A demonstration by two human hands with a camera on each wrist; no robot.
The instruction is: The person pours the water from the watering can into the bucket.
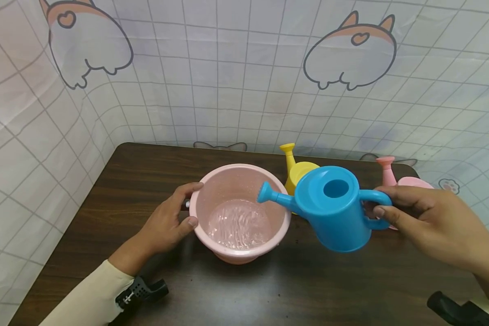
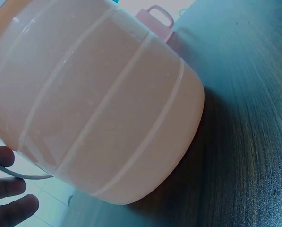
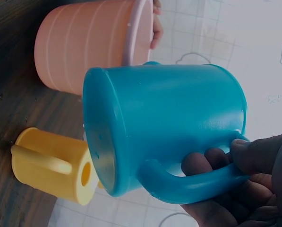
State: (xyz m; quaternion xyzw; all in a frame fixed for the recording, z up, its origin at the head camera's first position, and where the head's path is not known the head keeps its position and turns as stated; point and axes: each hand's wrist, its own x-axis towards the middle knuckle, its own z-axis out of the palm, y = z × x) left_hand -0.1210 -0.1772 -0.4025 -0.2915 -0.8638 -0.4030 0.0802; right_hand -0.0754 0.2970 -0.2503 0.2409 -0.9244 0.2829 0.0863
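In the head view a blue watering can (image 1: pixel 337 217) hangs above the table, its handle gripped by my right hand (image 1: pixel 440 222). Its spout reaches left over the rim of a pink bucket (image 1: pixel 203 240) that holds some clear liquid. No stream shows from the spout. At the bucket's left side, my left hand (image 1: pixel 163 222) holds the rim with fingers and thumb. The left wrist view shows the bucket's ribbed side (image 2: pixel 107 94) and a few fingers (image 2: pixel 13 208) by its thin handle. In the right wrist view my right fingers curl round the blue can's handle (image 3: pixel 192 187).
Behind the blue can stands a yellow watering can (image 1: pixel 303 170), and a pink watering can (image 1: pixel 415 182) is at the back right, partly behind my right hand. Dark wooden table (image 1: pixel 301 290) with a few drops on it; a patterned cloth (image 1: pixel 228 68) hangs behind.
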